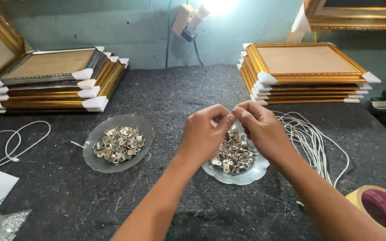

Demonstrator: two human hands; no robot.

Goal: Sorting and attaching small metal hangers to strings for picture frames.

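In the head view, the person's two hands meet over a glass dish [242, 176] on the dark felt desk [179, 196]. The left hand [203, 134] and the right hand [261, 129] have their fingers pinched together at the tips. Something tiny is held between them, but it is too small to tell just what it is. It looks like one of the little metal hangers [233, 157] that fill the dish under the hands, maybe with a bit of cord.

The little metal hangers look light, hard and smooth. They would likely slip easily, so a pinch by the flat edges seems the best hold.

Just to the right of the dish lies a bunch of white cords [311, 140]. They look soft and bendy. A second glass dish [95, 161] with more metal bits sits to the left, well apart from the hands. A roll of tape [383, 209] is at the near right corner.

At the back stand two stacks of gold picture frames, one on the left [54, 82] and one on the right [304, 73]. They have white corner guards.
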